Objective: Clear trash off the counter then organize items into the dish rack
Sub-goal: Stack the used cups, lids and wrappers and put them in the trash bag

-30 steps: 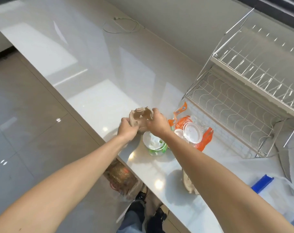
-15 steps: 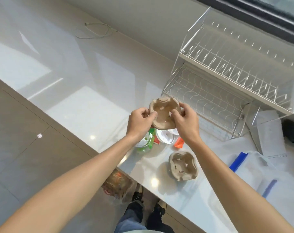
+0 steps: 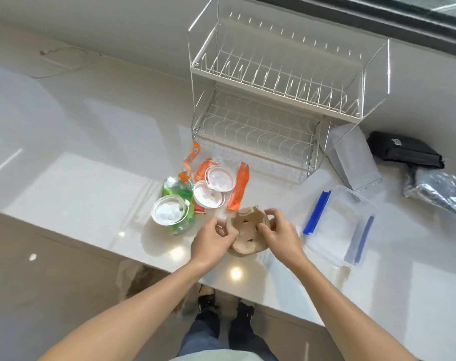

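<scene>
A brown paper-pulp cup holder (image 3: 246,234) rests near the counter's front edge, seemingly stacked on a second one. My left hand (image 3: 212,241) grips its left rim and my right hand (image 3: 280,234) pinches its right side. Just left lie three white plastic cup lids (image 3: 219,178), orange wrappers (image 3: 238,190) and a green wrapper (image 3: 176,190). The white two-tier wire dish rack (image 3: 279,100) stands empty at the back of the counter.
A clear lidded container with blue clips (image 3: 339,225) sits right of my hands. Another clear box (image 3: 352,155), a black pouch (image 3: 406,149) and a silver bag (image 3: 438,188) lie further right. A trash bag (image 3: 143,280) hangs below the counter edge. A white cable (image 3: 62,58) lies far left.
Both hands brought the pulp cup holder down from in front of the rack onto the one lying near the counter edge. The camera has tilted toward the rack.
</scene>
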